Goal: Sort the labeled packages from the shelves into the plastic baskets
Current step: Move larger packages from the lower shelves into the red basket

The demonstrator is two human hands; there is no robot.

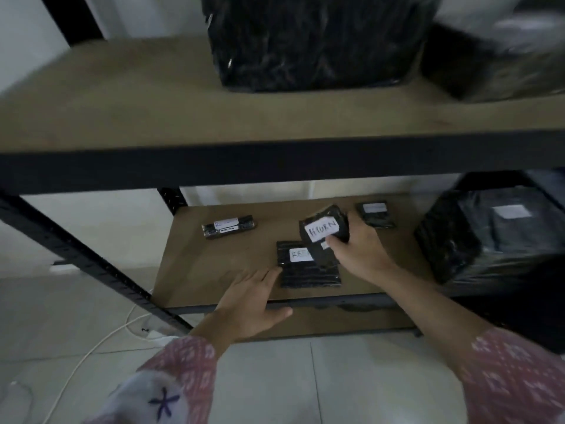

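Observation:
My right hand (357, 249) grips a small black package (324, 224) with a white label reading "RETURN", tilted up above the lower shelf (214, 270). Under it lies a flat black package (308, 273) whose white label starts with "RET". My left hand (253, 301) lies open, fingertips touching that flat package's left edge. A long thin black package (229, 226) with a white label lies at the shelf's back left. Another small labeled black package (376, 214) sits behind my right hand. No basket is in view.
A large black-wrapped parcel (489, 237) with a white label fills the lower shelf's right end. Two big black parcels (312, 41) stand on the upper shelf (122, 102). Black metal shelf posts (91, 264) slant at the left. A white cable (101, 341) runs across the tiled floor.

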